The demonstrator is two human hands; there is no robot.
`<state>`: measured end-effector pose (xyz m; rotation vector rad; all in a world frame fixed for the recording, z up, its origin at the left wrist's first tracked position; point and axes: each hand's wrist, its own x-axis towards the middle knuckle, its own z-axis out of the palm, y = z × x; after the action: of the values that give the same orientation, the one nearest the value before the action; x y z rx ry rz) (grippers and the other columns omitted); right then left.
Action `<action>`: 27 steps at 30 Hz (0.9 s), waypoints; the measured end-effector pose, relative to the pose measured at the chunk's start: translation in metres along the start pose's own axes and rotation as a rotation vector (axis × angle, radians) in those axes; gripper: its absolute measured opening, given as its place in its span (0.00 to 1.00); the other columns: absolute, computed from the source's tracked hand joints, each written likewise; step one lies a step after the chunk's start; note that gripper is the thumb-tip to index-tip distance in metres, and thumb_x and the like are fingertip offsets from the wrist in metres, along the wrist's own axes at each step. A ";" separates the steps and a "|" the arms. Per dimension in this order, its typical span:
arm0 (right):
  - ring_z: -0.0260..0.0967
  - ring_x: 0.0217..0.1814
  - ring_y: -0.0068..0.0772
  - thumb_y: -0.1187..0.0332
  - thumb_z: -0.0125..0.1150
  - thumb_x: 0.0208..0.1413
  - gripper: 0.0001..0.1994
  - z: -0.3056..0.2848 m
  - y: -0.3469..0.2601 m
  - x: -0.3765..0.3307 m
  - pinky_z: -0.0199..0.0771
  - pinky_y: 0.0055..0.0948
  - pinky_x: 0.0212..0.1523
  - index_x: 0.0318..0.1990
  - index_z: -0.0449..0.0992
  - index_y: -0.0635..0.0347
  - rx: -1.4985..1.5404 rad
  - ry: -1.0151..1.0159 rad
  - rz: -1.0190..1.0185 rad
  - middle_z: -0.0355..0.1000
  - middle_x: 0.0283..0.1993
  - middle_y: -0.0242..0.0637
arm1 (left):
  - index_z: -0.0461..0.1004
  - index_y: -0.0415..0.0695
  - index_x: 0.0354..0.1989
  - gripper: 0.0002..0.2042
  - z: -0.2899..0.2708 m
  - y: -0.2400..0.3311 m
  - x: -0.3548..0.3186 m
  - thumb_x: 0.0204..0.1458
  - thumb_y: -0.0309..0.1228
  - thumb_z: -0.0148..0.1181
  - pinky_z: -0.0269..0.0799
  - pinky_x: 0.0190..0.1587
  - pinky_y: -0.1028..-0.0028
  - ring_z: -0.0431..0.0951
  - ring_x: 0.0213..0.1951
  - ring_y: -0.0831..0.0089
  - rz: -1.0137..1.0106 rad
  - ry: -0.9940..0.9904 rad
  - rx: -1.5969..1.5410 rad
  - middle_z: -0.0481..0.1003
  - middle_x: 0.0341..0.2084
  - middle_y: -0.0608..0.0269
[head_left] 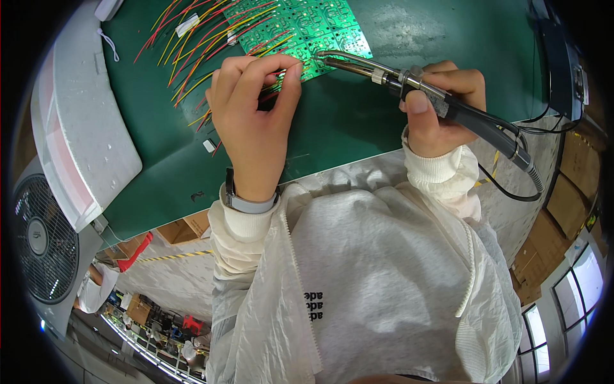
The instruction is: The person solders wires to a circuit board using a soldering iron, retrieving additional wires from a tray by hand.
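A green circuit board panel [342,29] lies at the far side of the table, with rows of red and yellow wires [182,48] fanning out leftward from it. Over its near edge, my left hand [252,125] pinches thumb against index finger on a thin wire, mostly hidden by the fingers. My right hand [441,105] grips a soldering iron [483,128] with a metal feed tube [352,56] along its top. The iron's tip meets the panel just right of my left fingertips; whether it touches a joint is too small to tell.
The table mat [435,32] is green. A white connector [209,146] lies left of my wrist. At the left stand a white foam-like panel [83,121] and a fan [45,237]. A dark device [559,70] stands at right; the iron's cable [511,194] loops below the table edge.
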<state>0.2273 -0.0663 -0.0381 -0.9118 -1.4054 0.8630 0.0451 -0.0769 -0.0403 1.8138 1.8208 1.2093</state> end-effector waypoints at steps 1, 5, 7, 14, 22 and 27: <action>0.57 0.19 0.17 0.73 0.61 0.37 0.14 0.000 0.000 0.000 0.57 0.15 0.19 0.30 0.61 0.64 0.009 0.015 0.009 0.65 0.21 0.37 | 0.72 0.50 0.23 0.06 0.000 0.000 0.000 0.35 0.26 0.61 0.53 0.29 0.77 0.63 0.24 0.78 0.005 0.002 0.004 0.63 0.20 0.72; 0.58 0.18 0.17 0.71 0.61 0.38 0.15 0.003 0.002 0.002 0.58 0.15 0.19 0.30 0.61 0.64 0.030 0.051 -0.024 0.65 0.21 0.37 | 0.72 0.50 0.23 0.06 -0.001 -0.001 0.000 0.35 0.26 0.61 0.53 0.30 0.77 0.63 0.24 0.78 0.027 0.001 0.007 0.63 0.20 0.72; 0.58 0.13 0.22 0.67 0.60 0.41 0.15 0.004 0.003 0.003 0.61 0.17 0.15 0.29 0.60 0.63 -0.022 0.127 -0.039 0.62 0.19 0.39 | 0.72 0.50 0.23 0.06 -0.002 0.000 0.000 0.35 0.26 0.61 0.52 0.30 0.77 0.63 0.24 0.78 0.030 -0.023 0.020 0.62 0.20 0.72; 0.59 0.21 0.21 0.69 0.61 0.41 0.15 0.007 0.003 0.004 0.60 0.17 0.22 0.30 0.61 0.65 0.082 0.187 -0.026 0.65 0.21 0.38 | 0.72 0.45 0.26 0.05 -0.008 0.011 -0.005 0.38 0.24 0.59 0.60 0.31 0.77 0.65 0.26 0.75 0.049 -0.074 0.105 0.67 0.23 0.66; 0.59 0.18 0.20 0.71 0.59 0.42 0.13 0.007 0.001 0.005 0.60 0.16 0.21 0.31 0.61 0.64 0.094 0.217 -0.005 0.64 0.20 0.37 | 0.71 0.47 0.31 0.10 -0.056 0.015 -0.017 0.37 0.26 0.60 0.55 0.39 0.72 0.63 0.35 0.70 -0.005 0.191 0.268 0.66 0.34 0.66; 0.58 0.16 0.22 0.72 0.58 0.41 0.12 0.008 0.002 0.005 0.59 0.17 0.16 0.30 0.61 0.64 0.099 0.208 -0.031 0.62 0.20 0.37 | 0.71 0.47 0.28 0.10 -0.083 0.007 -0.034 0.34 0.26 0.62 0.55 0.38 0.71 0.63 0.34 0.70 -0.074 -0.012 0.406 0.65 0.36 0.66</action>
<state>0.2190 -0.0611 -0.0383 -0.8755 -1.1849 0.7836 -0.0048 -0.1381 0.0028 1.9232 2.2309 0.8432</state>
